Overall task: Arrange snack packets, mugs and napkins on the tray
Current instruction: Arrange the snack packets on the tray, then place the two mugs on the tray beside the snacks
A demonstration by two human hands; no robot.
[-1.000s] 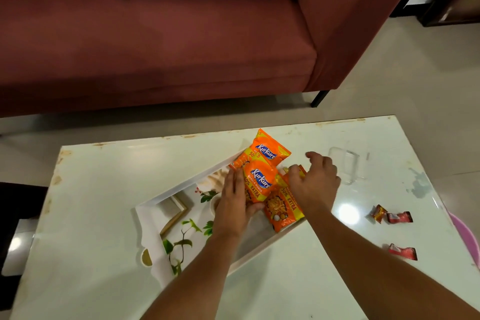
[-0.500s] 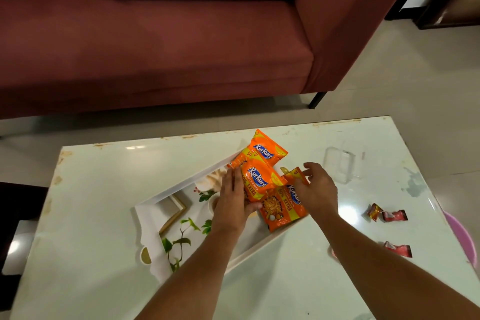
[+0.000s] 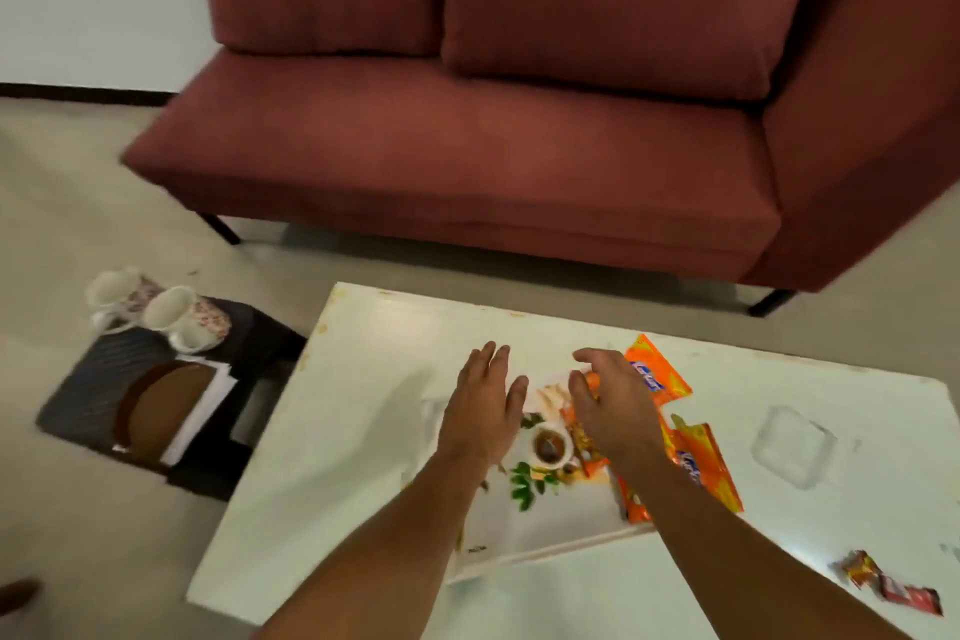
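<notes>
Hovering above the tray (image 3: 530, 530), both hands are empty: the left hand (image 3: 483, 413) is flat with straight fingers over the tray's left part, and the right hand (image 3: 615, 405) is loosely curved over the orange snack packets (image 3: 701, 470), though blur hides whether its fingertips touch them. The likeliest trouble lies right there. The packets are heaped at the tray's right end, one seeming to jut past the far rim and another past the right rim, so a brush from the right wrist or a tilt of the tray could send the slick foil sliding onto the surface (image 3: 363, 431). Crowded like this, they may also leave the mugs little flat room. The two floral mugs (image 3: 182, 320) stand side by side on a low dark stand (image 3: 93, 379) on the floor, well apart from the tray, and a hurried reach down could knock one against the other. Near them a white stack (image 3: 205, 411), perhaps the napkins, lies under a brown disc (image 3: 161, 405) and could scatter if pulled free. The packets look puffy, glossy and light, with blue logos; the tray is white and shallow, printed with leaves and a teacup.
</notes>
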